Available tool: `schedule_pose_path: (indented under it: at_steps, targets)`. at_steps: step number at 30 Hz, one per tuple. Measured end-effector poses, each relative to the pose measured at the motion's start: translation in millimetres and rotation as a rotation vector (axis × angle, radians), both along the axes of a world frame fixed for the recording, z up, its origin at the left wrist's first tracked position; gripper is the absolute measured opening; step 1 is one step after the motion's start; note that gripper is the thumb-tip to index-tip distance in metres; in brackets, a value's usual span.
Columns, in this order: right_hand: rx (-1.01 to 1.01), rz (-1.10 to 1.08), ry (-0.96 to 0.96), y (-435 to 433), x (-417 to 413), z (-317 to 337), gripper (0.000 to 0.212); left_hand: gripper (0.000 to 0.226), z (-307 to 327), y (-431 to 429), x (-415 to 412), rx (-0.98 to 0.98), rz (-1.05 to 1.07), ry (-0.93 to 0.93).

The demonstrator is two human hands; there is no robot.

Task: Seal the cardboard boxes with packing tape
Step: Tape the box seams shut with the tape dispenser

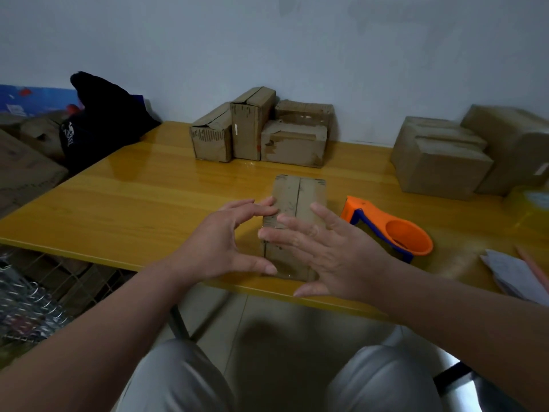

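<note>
The left hand (pixel 219 245) and right hand (pixel 332 251) rest spread-fingered on the cardboard box (pixel 300 194), gripping nothing; its print is unreadably blurred. The orange tape dispenser (pixel 386 230) lies just right of it.

Brown cardboard box (pixel 300 197) lying flat at table edge, flaps closed

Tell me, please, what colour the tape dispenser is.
Orange with a blue part, the tape dispenser shows in the head view.

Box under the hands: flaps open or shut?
Shut. The box has its top flaps lying flat, meeting along a centre seam.
</note>
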State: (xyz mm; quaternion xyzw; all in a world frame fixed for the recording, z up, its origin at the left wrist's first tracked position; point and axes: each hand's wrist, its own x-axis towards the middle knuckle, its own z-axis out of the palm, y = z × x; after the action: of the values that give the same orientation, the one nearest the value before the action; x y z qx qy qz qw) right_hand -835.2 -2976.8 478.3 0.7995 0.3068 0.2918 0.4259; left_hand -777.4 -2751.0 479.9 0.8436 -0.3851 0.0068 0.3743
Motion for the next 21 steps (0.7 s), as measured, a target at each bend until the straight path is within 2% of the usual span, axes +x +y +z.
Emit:
schedule_pose_path:
  at_steps: [6, 12, 16, 21]
  targets:
    - [0.079, -0.039, 0.143, -18.0, -18.8, -7.0, 0.093, 0.082, 2.2, -1.2, -5.2, 0.014, 0.036, -0.009]
    - [0.151, -0.076, 0.104, -31.5, -23.5, -6.2, 0.084, 0.076, 1.5, -3.1, -8.7, 0.002, 0.062, -0.002]
    - [0.207, -0.053, 0.189, -37.1, -29.2, -19.1, 0.083, 0.076, 3.0, -5.8, -9.5, 0.006, 0.078, -0.017]
    - [0.456, -0.045, 0.168, -31.0, -30.4, -16.1, 0.082, 0.073, 2.3, -7.4, -8.8, -0.031, 0.089, -0.008]
